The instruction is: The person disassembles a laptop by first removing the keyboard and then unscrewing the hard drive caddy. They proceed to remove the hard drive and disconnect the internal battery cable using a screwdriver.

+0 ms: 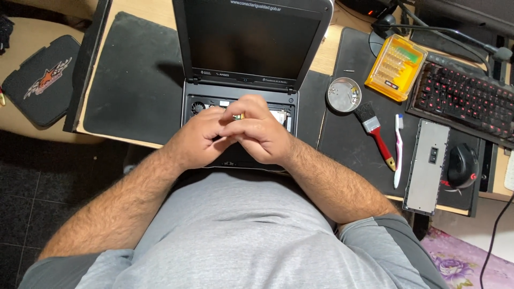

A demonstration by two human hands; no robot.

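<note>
Both forearms reach forward from the near edge and meet over the open base of a small laptop (243, 80) with its keyboard removed. The left hand (197, 140) and right hand (261, 134) are pressed together, fingers curled inward, pinching a small yellowish part (237, 116) between their fingertips. The part is almost wholly hidden by the fingers, so what it is cannot be made out. The hands also cover most of the laptop's exposed insides; only a fan at the far left and a strip at the right show. The laptop's dark screen stands upright at the far side. To the right on the desk (155, 16) lie a round metal dish (343, 94), a red-handled brush (376, 132), a toothbrush (398, 149) and a yellow bit case (395, 67).
</note>
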